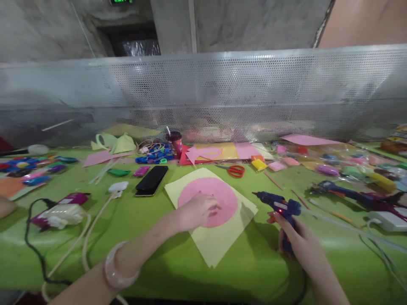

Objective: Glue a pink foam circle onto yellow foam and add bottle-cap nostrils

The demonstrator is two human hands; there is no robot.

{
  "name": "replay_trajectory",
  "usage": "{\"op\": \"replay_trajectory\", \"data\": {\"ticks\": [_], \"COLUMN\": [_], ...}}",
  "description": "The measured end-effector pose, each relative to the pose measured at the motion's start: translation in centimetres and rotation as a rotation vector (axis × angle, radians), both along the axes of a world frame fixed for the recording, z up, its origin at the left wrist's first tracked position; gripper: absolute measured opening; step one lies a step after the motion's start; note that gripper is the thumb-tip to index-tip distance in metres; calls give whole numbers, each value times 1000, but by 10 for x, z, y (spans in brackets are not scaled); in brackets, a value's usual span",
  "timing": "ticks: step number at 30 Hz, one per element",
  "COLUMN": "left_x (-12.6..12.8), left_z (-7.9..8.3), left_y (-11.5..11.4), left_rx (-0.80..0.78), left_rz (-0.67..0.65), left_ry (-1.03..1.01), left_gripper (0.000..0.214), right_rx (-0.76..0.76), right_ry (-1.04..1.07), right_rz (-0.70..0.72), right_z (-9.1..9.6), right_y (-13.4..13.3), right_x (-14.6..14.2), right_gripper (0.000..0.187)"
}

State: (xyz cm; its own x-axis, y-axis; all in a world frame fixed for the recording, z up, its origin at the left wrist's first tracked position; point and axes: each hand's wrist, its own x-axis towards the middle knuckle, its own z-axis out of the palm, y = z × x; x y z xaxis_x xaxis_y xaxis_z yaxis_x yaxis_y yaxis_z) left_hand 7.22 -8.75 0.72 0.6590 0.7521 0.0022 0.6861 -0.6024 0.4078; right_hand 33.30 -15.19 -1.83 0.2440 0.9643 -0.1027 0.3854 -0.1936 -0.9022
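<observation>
One pink paper disc (224, 197) is seen, laid on one pale yellow sheet (216, 243) that is turned cornerwise near the table's front edge. The left grip (199, 210) is rested flat and loose on the near left part of the disc, with nothing clasped. One pale bangle (119, 267) is worn on that wrist. Two blue glue guns are counted. The first glue gun (280, 205) is held closed in the right grip (294, 238), just right of the sheet, with its nozzle pointed towards the sheet. The second glue gun (341, 191) is left lying further right. One pair of red scissors (235, 170) and one black phone (151, 180) are placed beyond the sheet.

The table (152, 245) is covered in bright green and strewn with coloured paper scraps and cables. It is backed by a perforated metal screen (222, 93), behind which grey concrete walls are seen.

The first glue gun's handle is hidden by the fingers around it, and part of the disc is covered by the left palm. The small coloured items at both far edges are blurred and cannot be counted. A green lit sign at the top is cut off by the frame.
</observation>
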Motion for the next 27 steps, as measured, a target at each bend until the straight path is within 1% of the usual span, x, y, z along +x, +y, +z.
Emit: {"op": "replay_trajectory", "data": {"ticks": [3, 5, 7, 10, 12, 14, 17, 19, 21, 24, 27], "left_x": [16, 21, 19, 6, -3, -8, -8, -6, -5, -6, -10], "left_z": [-11, -15, -13, -4, 0, 1, -4, -9, -12, -13, -13], "left_y": [-3, -5, -5, -2, -1, -3, -8, -11, -12, -12, -10], "left_rx": [129, 160, 132, 83, 73, 91, 160, 203, 216, 176, 87], "left_rz": [-57, -79, -109, -192, -214, -172, -65, -25, -13, -5, 36], "left_ry": [50, 76, 92, 93, 100, 112, 106, 97, 92, 51, -35], "left_gripper": [39, 39, 37, 31, 26, 25, 36, 32, 24, 17, 17], "right_rx": [14, 18, 14, 5, 7, 15, 18, 18, 16, 12, 12], "right_ry": [15, 27, 29, 25, 18, 10, 14, 20, 20, 23, 27], "right_rz": [-8, -9, -10, -2, 7, 9, 13, 7, 2, -4, -3], "right_z": [-2, -3, -3, -1, 0, -1, -3, -3, -2, 0, 0], "right_y": [0, 0, 0, -1, 0, 0, 1, 0, 0, 0, 1], "right_x": [1, 2, 2, 1, 0, 0, 1, 1, 1, 0, 1], "right_gripper": [48, 49, 50, 48, 47, 46, 45, 44, 44, 43, 46]}}
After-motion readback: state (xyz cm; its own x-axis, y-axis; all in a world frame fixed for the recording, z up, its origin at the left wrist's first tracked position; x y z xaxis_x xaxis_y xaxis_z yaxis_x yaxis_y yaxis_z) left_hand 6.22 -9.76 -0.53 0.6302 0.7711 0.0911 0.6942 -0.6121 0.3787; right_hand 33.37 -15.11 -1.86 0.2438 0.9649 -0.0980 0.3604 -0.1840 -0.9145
